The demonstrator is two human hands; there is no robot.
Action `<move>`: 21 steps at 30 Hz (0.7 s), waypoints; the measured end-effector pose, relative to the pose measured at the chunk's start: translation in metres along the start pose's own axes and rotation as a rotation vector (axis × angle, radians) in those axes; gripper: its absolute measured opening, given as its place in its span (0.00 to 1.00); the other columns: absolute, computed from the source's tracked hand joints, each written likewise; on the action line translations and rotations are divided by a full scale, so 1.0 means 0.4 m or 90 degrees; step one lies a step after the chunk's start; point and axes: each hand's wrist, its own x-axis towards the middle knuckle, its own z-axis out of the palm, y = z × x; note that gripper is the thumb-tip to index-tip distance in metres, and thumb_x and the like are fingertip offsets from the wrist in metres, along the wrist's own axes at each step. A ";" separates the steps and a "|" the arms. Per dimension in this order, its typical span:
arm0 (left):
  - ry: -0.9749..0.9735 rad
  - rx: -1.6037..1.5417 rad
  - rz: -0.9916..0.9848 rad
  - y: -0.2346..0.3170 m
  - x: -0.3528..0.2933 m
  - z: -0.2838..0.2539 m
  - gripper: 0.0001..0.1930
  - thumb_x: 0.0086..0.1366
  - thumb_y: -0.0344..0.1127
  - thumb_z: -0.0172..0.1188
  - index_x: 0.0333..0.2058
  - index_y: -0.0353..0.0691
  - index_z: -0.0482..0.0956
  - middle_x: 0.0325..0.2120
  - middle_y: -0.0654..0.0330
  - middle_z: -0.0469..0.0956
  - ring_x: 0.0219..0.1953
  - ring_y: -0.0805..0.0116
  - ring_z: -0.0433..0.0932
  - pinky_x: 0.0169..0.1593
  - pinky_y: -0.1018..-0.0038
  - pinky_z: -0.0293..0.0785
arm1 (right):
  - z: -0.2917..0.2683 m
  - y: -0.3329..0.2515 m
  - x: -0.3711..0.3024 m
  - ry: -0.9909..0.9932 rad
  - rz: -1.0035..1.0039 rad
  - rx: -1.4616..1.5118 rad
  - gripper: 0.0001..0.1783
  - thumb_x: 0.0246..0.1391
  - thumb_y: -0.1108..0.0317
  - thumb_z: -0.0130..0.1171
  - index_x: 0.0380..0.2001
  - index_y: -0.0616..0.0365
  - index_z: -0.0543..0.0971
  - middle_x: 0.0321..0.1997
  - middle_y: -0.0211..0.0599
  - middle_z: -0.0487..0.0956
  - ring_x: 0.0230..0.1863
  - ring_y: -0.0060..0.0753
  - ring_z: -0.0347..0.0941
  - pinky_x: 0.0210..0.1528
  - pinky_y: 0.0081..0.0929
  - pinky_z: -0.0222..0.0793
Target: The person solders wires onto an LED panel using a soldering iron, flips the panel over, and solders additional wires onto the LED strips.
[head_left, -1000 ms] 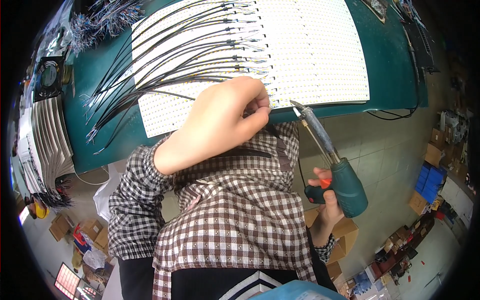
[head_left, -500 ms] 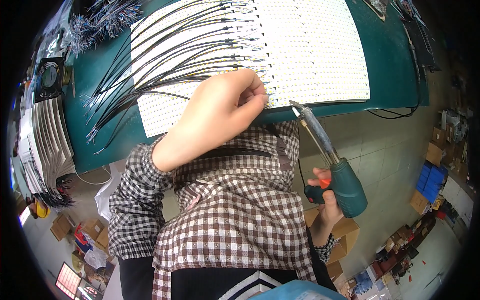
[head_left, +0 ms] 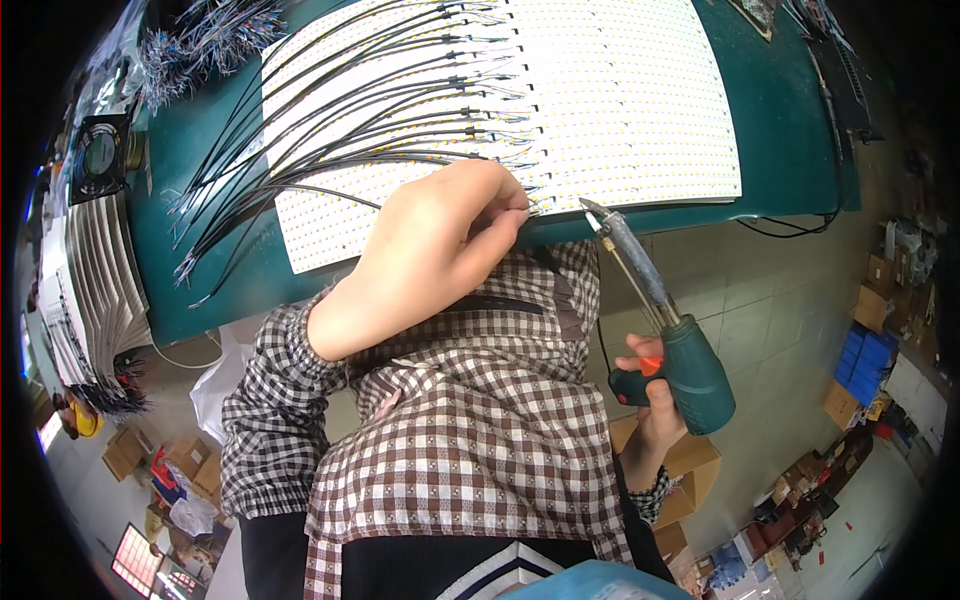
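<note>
A white LED board panel (head_left: 640, 110) dotted with small yellow chips lies on the green bench. Black cables (head_left: 340, 105) fan out leftward from its middle column, their thin wire ends at the black connectors. My left hand (head_left: 440, 235) pinches the end of one black cable (head_left: 335, 196) by the board's near edge; its fingertips mostly hide the wires there. In my right hand (head_left: 655, 400) is a green soldering gun (head_left: 690, 370) with a red trigger, gripped by the handle. Its metal tip and thin solder feed tube point at the board's near edge, a little right of my left fingertips.
A bundle of loose wires (head_left: 205, 50) lies at the far left of the green bench (head_left: 200, 300). Left of it stand a black fan (head_left: 100, 155) and a stack of white boards (head_left: 95, 280). A black cord (head_left: 785, 230) hangs off the right edge. Cardboard boxes (head_left: 690, 470) sit on the floor.
My left hand has shifted slightly down and left, toward me, still pinching. My right hand and the soldering gun have hardly moved.
</note>
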 end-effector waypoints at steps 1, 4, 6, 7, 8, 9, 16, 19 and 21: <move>-0.001 0.007 -0.040 0.004 0.001 0.000 0.03 0.58 0.29 0.58 0.30 0.38 0.74 0.23 0.55 0.76 0.25 0.56 0.77 0.27 0.67 0.71 | -0.001 0.000 0.000 -0.001 0.002 0.003 0.32 0.53 0.53 0.62 0.45 0.77 0.72 0.40 0.55 0.77 0.39 0.45 0.78 0.36 0.34 0.82; 0.010 0.012 -0.073 0.007 0.008 0.008 0.03 0.57 0.29 0.58 0.29 0.38 0.74 0.23 0.55 0.76 0.24 0.56 0.77 0.26 0.66 0.71 | -0.001 0.002 0.000 0.001 -0.004 0.007 0.32 0.53 0.54 0.63 0.46 0.77 0.72 0.40 0.56 0.77 0.38 0.44 0.78 0.36 0.34 0.82; 0.022 0.028 -0.040 0.007 0.010 0.013 0.03 0.57 0.29 0.58 0.29 0.38 0.74 0.23 0.55 0.77 0.24 0.56 0.78 0.27 0.65 0.71 | -0.001 0.004 -0.001 0.003 -0.010 0.010 0.32 0.53 0.54 0.63 0.47 0.77 0.72 0.40 0.56 0.77 0.38 0.44 0.79 0.36 0.34 0.82; 0.033 0.044 -0.007 0.006 0.010 0.014 0.03 0.57 0.29 0.58 0.29 0.38 0.74 0.23 0.55 0.77 0.24 0.56 0.78 0.27 0.65 0.71 | -0.002 0.005 -0.001 0.003 -0.010 0.010 0.33 0.53 0.54 0.63 0.47 0.78 0.71 0.41 0.56 0.77 0.38 0.44 0.79 0.36 0.34 0.81; 0.033 0.043 -0.007 0.005 0.012 0.013 0.03 0.57 0.29 0.58 0.29 0.38 0.74 0.23 0.55 0.77 0.24 0.56 0.78 0.27 0.65 0.71 | -0.002 0.005 -0.001 0.003 -0.010 0.010 0.33 0.53 0.55 0.63 0.47 0.78 0.71 0.41 0.57 0.77 0.37 0.44 0.79 0.36 0.34 0.81; 0.004 0.053 0.002 0.004 0.015 0.011 0.03 0.56 0.29 0.58 0.28 0.38 0.74 0.22 0.56 0.77 0.24 0.56 0.78 0.27 0.65 0.72 | -0.001 0.004 -0.002 0.003 -0.010 0.010 0.33 0.53 0.55 0.63 0.47 0.78 0.71 0.41 0.57 0.77 0.37 0.44 0.79 0.36 0.34 0.81; -0.078 0.056 -0.038 0.001 0.042 0.003 0.04 0.53 0.27 0.62 0.28 0.35 0.76 0.21 0.59 0.77 0.22 0.70 0.78 0.26 0.76 0.71 | -0.003 0.003 -0.007 -0.007 0.003 0.003 0.32 0.53 0.54 0.62 0.47 0.77 0.72 0.41 0.58 0.78 0.36 0.43 0.79 0.37 0.34 0.81; -0.074 0.055 -0.046 0.002 0.044 0.004 0.04 0.53 0.26 0.61 0.27 0.35 0.76 0.20 0.59 0.77 0.22 0.71 0.78 0.26 0.76 0.71 | -0.003 0.001 -0.008 -0.003 0.011 0.000 0.32 0.52 0.54 0.63 0.46 0.77 0.72 0.40 0.57 0.78 0.36 0.43 0.79 0.37 0.34 0.80; -0.072 0.051 -0.048 0.001 0.043 0.004 0.04 0.53 0.26 0.61 0.28 0.35 0.76 0.20 0.59 0.76 0.22 0.71 0.77 0.26 0.77 0.71 | -0.002 0.000 -0.007 -0.003 0.014 -0.004 0.32 0.52 0.53 0.63 0.46 0.77 0.72 0.39 0.56 0.78 0.35 0.42 0.79 0.37 0.34 0.80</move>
